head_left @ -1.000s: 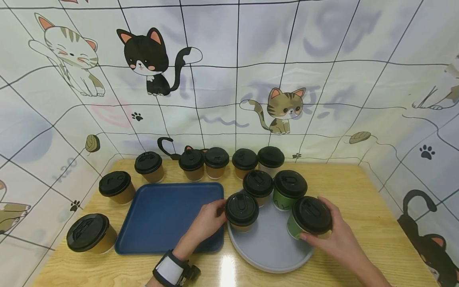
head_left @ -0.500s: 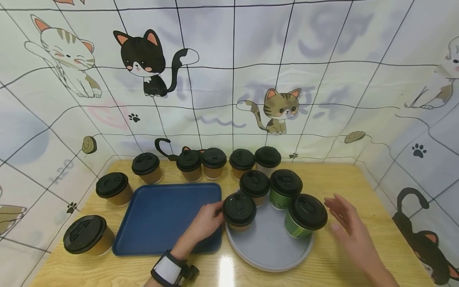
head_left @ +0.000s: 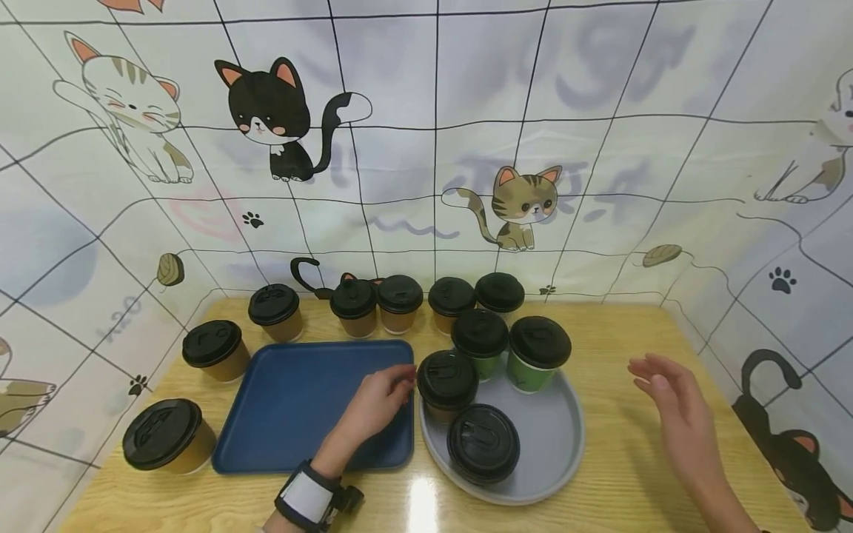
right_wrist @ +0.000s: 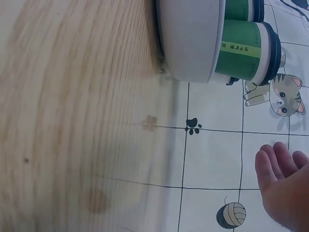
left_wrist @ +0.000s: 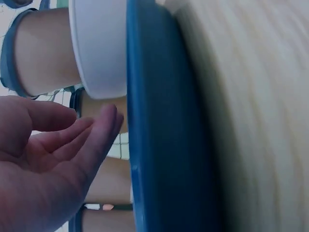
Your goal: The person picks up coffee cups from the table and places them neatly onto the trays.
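Note:
On a round light-grey turntable [head_left: 546,474] stand several black-lidded paper cups: a brown cup [head_left: 448,381] at the left, a green cup [head_left: 538,354] and another green cup [head_left: 481,342] at the back, and a front cup [head_left: 483,444] whose body is hidden under its lid. My left hand [head_left: 378,400] hovers over the blue tray's right side, loosely bent fingers close to the turntable's rim. In the left wrist view, that hand [left_wrist: 53,159] has nothing between thumb and fingers. My right hand [head_left: 680,422] is held in the air right of the turntable, fingers extended, holding nothing.
The blue rectangular tray [head_left: 300,407] lies left of the turntable on the wooden table [head_left: 640,333]. Brown lidded cups line the left and back, among them a large-looking near cup [head_left: 169,437] and a corner cup [head_left: 276,312]. A cat-printed cloth [head_left: 400,148] hangs behind.
The turntable has turned counterclockwise, carrying its cups: the left one came to the front, the right green one moved back. My right hand released that green cup and drew away right.

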Motion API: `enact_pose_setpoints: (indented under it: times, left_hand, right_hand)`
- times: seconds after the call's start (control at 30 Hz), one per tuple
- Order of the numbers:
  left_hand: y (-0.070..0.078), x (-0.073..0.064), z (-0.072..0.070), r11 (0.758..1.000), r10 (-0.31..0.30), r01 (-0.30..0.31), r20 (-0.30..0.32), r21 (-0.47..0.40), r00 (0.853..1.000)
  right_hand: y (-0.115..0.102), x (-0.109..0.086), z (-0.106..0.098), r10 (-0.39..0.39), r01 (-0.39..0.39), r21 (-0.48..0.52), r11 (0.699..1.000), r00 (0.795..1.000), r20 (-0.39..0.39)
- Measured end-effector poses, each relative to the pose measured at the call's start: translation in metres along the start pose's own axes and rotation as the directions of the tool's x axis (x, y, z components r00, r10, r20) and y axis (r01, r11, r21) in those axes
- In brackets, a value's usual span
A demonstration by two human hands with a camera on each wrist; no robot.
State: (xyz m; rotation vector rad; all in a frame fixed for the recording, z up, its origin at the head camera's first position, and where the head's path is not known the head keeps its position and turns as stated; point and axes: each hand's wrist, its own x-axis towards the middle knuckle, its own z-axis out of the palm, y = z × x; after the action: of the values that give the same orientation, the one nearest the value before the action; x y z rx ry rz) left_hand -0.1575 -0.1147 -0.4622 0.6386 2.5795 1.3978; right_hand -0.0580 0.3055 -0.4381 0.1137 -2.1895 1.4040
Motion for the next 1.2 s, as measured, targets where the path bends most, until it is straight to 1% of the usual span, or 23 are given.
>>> enact_pose_setpoints:
  times: [0.1,0.2,0.27,0.4,0.47,0.53,0.6,0.67,0.73,0.8,0.9,0.97,1.03,1.2]
  left_hand:
    - [0.000,0.004,0.005,0.998,0.041,-0.043,0.034,0.051,0.999]
    - [0.000,0.005,0.009,0.998,0.045,-0.048,0.058,0.045,0.997]
    - [0.001,0.004,0.009,0.999,0.022,-0.023,0.047,0.026,0.999]
    - [0.003,0.001,0.007,0.999,-0.048,0.047,-0.007,-0.023,0.999]
    - [0.004,0.000,0.006,0.997,-0.072,0.071,-0.024,-0.021,0.997]
    - [0.004,0.000,0.006,0.998,-0.067,0.068,-0.035,0.012,0.997]
    - [0.003,-0.001,0.007,0.998,-0.048,0.049,-0.023,0.031,0.999]
    - [0.003,-0.001,0.008,0.999,-0.026,0.026,-0.006,0.040,1.000]
    - [0.001,-0.001,0.009,1.000,-0.006,0.005,0.016,0.017,1.000]
    - [-0.001,-0.002,0.010,1.000,0.013,-0.013,0.033,0.007,0.999]
    - [-0.002,-0.002,0.011,0.999,0.035,-0.035,0.038,0.009,0.999]
    - [-0.002,-0.003,0.010,0.999,0.049,-0.050,0.039,0.020,0.998]
    - [-0.002,-0.003,0.010,0.998,0.051,-0.051,0.040,0.022,0.998]
    - [-0.003,-0.004,0.009,0.999,0.040,-0.040,0.047,0.008,0.998]
  right_hand:
    - [0.001,0.002,0.001,0.005,-0.005,-0.001,1.000,1.000,0.005]
    - [0.002,0.003,0.002,0.008,-0.008,-0.025,1.000,1.000,0.011]
    - [0.003,0.004,0.004,0.009,-0.009,-0.037,0.999,1.000,0.010]
    - [0.005,0.009,0.008,0.010,-0.009,-0.037,0.999,1.000,0.010]
    - [0.006,0.014,0.011,0.015,-0.014,-0.046,0.999,1.000,0.016]
    - [0.006,0.021,0.016,0.033,-0.030,-0.092,0.995,0.999,0.033]
    - [0.007,0.031,0.021,0.068,-0.059,-0.134,0.989,0.996,0.062]
    - [0.010,0.044,0.025,0.098,-0.078,-0.170,0.982,0.989,0.108]
    - [0.016,0.060,0.031,0.131,-0.099,-0.182,0.978,0.976,0.173]
    - [0.022,0.077,0.038,0.148,-0.106,-0.180,0.978,0.960,0.238]
    - [0.029,0.098,0.050,0.173,-0.121,-0.172,0.978,0.927,0.332]
    - [0.030,0.109,0.060,0.181,-0.123,-0.172,0.977,0.908,0.378]
    - [0.032,0.118,0.069,0.183,-0.124,-0.164,0.979,0.890,0.418]
    - [0.036,0.136,0.091,0.165,-0.095,-0.165,0.982,0.856,0.490]
